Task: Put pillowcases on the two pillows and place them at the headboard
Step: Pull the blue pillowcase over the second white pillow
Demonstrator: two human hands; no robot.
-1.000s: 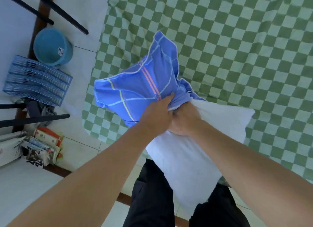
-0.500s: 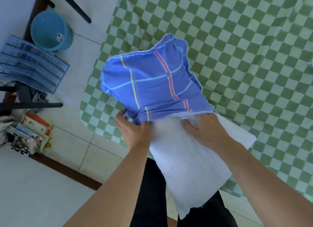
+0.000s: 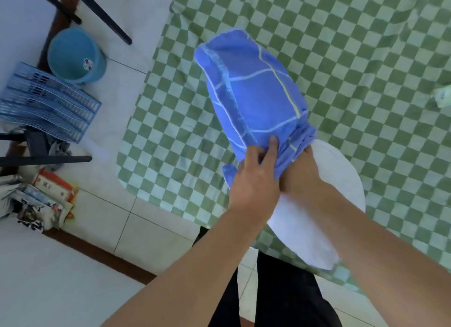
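The blue pillowcase [image 3: 253, 92] with thin white and yellow lines covers the far part of the white pillow [image 3: 324, 180]. Its open edge is bunched near the middle. The bare near part sticks out over the bed edge.

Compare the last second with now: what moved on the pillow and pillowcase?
Both hands came back together at the pillowcase mouth: half a second ago they were apart at its edge. The left hand grips bunched fabric; the right hand holds the pillow beside it. The cased end swung right. Much of the pillow remains bare; the bucket has not moved.
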